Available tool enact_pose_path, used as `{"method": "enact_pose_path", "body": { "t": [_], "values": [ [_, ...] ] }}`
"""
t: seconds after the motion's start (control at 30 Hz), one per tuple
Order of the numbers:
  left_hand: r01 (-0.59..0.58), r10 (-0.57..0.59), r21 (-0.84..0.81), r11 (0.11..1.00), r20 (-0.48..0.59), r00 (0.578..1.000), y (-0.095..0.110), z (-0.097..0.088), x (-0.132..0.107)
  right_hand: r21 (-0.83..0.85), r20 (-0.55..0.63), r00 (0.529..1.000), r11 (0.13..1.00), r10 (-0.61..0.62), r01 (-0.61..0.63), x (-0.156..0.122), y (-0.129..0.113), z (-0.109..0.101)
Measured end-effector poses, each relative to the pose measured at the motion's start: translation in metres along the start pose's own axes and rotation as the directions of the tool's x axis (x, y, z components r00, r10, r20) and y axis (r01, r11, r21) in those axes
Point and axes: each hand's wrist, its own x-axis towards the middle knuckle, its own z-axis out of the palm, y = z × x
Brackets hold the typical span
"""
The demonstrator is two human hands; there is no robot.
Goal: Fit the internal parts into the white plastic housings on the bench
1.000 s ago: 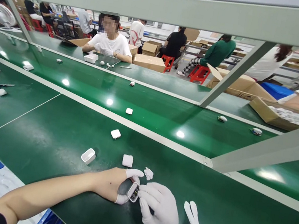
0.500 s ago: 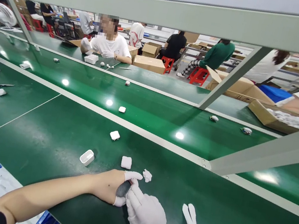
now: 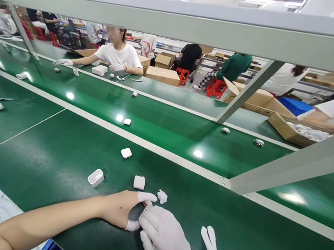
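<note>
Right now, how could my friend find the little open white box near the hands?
Start at the wide green workbench in front, then find the two hands, the left hand and the gloved right hand, pressed together at its near edge. Look a little left and farther out: the open white case lies there alone. Its neighbours, the closed white case and another, show no hollow; this one does.

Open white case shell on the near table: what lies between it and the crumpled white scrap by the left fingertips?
In the head view, a closed white case lies between the open white case shell and the crumpled white scrap; otherwise bare green table.
</note>
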Motion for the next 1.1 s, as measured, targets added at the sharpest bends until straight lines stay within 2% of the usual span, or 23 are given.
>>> {"method": "enact_pose_path", "body": {
  "t": [0.1, 0.3, 0.37, 0.43, 0.5, 0.53, 0.6, 0.63, 0.67, 0.73, 0.8, 0.87, 1.1],
  "values": [
    [-0.016, 0.016, 0.008, 1.0, -0.009, 1.0, -0.002, 0.0, 0.0, -0.043, 0.029, 0.999, 0.999, -0.014, 0.015, -0.002, 0.002, 0.01],
    [-0.012, 0.012, -0.028, 1.0, 0.001, 1.0, -0.002, -0.002, 0.0, -0.06, -0.048, 0.996, 0.996, 0.069, -0.072, -0.005, -0.001, 0.025],
    [-0.017, 0.017, -0.062, 0.998, -0.007, 1.0, 0.0, 0.0, 0.0, 0.016, -0.039, 0.996, 0.997, 0.081, -0.081, -0.004, -0.001, 0.021],
    [0.004, -0.019, -0.178, 0.984, -0.078, 0.997, 0.001, 0.005, 0.001, 0.165, -0.013, 0.986, 0.973, 0.168, -0.164, -0.005, 0.0, 0.011],
    [0.061, -0.152, -0.441, 0.895, -0.174, 0.973, 0.004, 0.011, 0.003, 0.284, -0.009, 0.932, 0.894, 0.363, -0.346, -0.007, 0.0, -0.005],
    [0.086, -0.249, -0.601, 0.795, -0.193, 0.949, 0.006, 0.014, 0.004, 0.32, -0.011, 0.882, 0.837, 0.471, -0.443, -0.008, -0.002, -0.014],
    [0.11, -0.416, -0.853, 0.51, -0.133, 0.899, 0.016, 0.018, 0.007, 0.365, 0.038, 0.774, 0.712, 0.633, -0.6, -0.008, -0.007, -0.03],
    [0.111, -0.461, -0.922, 0.37, -0.079, 0.884, 0.022, 0.019, 0.008, 0.378, 0.087, 0.723, 0.649, 0.685, -0.66, -0.006, -0.011, -0.037],
    [0.11, -0.478, -0.961, 0.254, -0.026, 0.878, 0.03, 0.02, 0.009, 0.38, 0.138, 0.677, 0.593, 0.722, -0.71, -0.004, -0.016, -0.042],
    [0.11, -0.457, -0.989, 0.103, 0.051, 0.888, 0.045, 0.022, 0.01, 0.389, 0.205, 0.603, 0.501, 0.771, -0.773, 0.003, -0.025, -0.048],
    [0.126, -0.419, -0.991, 0.049, 0.095, 0.903, 0.058, 0.024, 0.008, 0.433, 0.22, 0.544, 0.419, 0.81, -0.798, 0.01, -0.034, -0.051],
    [0.14, -0.389, -0.989, 0.055, 0.108, 0.915, 0.068, 0.027, 0.005, 0.492, 0.227, 0.501, 0.346, 0.835, -0.799, 0.015, -0.04, -0.054],
    [0.121, -0.31, -0.988, 0.1, 0.085, 0.947, 0.083, 0.034, -0.008, 0.56, 0.294, 0.43, 0.211, 0.854, -0.801, 0.023, -0.05, -0.064]
  ]
}}
